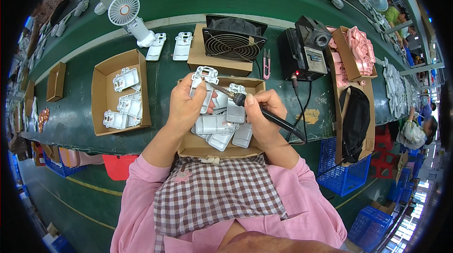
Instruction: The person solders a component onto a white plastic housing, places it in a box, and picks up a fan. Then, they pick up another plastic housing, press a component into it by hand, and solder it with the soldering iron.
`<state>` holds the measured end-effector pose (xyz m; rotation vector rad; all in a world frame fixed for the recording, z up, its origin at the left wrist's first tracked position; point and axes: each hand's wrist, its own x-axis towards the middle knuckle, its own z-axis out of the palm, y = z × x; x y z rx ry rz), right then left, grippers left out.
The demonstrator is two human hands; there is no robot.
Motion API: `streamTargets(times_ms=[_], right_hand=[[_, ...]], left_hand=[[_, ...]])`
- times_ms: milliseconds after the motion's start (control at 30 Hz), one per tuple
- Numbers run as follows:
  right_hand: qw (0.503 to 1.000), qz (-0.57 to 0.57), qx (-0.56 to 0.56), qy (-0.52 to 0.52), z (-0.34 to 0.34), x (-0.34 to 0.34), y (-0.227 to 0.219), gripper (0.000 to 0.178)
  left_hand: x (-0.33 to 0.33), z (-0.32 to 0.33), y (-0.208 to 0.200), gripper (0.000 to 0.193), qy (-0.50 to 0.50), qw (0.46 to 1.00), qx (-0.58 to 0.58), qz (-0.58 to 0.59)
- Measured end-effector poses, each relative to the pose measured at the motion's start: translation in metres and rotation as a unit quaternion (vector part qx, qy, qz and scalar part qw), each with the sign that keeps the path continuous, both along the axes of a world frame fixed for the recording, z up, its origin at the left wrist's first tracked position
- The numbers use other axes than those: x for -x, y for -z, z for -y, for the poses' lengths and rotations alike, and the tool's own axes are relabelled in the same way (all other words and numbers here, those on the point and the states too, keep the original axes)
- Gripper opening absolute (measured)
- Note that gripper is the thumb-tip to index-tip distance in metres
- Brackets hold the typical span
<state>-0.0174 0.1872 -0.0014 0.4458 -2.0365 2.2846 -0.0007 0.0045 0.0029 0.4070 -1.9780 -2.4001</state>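
My left hand (186, 99) is closed on a white plastic housing (205, 73), holding it tilted above a cardboard box (214, 151). In my right hand (268, 118) is a soldering iron (239, 99) with a black handle, its tip close to the upper part of that housing. Whether the tip touches cannot be made out. Several more white housings (220, 141) lie loosely piled in the box below my hands. From the iron's handle a black cable runs right to a black soldering station (305, 57) with a lit red light.
Left stands a cardboard box (96, 109) of white housings. Behind my hands, a black fan (233, 41) rests on a carton; pink-handled snips (266, 64) lie beside it. A white handheld fan (137, 26) stands back left. Pink parts (361, 52) fill boxes at right.
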Motion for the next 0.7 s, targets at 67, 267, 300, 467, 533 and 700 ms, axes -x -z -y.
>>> streamTargets(times_ms=[67, 267, 300, 467, 533, 700], right_hand=[[1.0, 0.005, 0.002, -0.001, 0.0002, 0.0008, -0.0008, 0.016], [1.0, -0.002, 0.009, 0.012, -0.0017, 0.0014, -0.0002, 0.015], [1.0, 0.004, 0.02, 0.014, -0.0015, 0.0006, -0.0021, 0.015], [0.999, 0.014, 0.032, 0.011, -0.0018, 0.0032, 0.0018, 0.015], [1.0, 0.015, 0.027, 0.005, -0.0027, 0.0008, 0.0007, 0.015], [1.0, 0.014, 0.022, 0.005, -0.0022, -0.0007, -0.0003, 0.015]], left_hand=[[0.0007, -0.0002, -0.0009, 0.017, -0.001, 1.0, 0.0, 0.002], [0.0014, 0.0004, -0.0001, 0.017, 0.007, 1.0, 0.008, 0.001], [0.0004, 0.0002, -0.001, 0.017, 0.01, 1.0, 0.012, 0.007], [0.0021, -0.0005, 0.004, 0.017, 0.021, 0.999, 0.03, 0.015], [-0.0003, -0.0017, 0.0034, 0.017, 0.024, 0.999, 0.034, 0.014], [-0.0015, -0.0041, 0.0004, 0.017, 0.027, 0.998, 0.048, 0.02]])
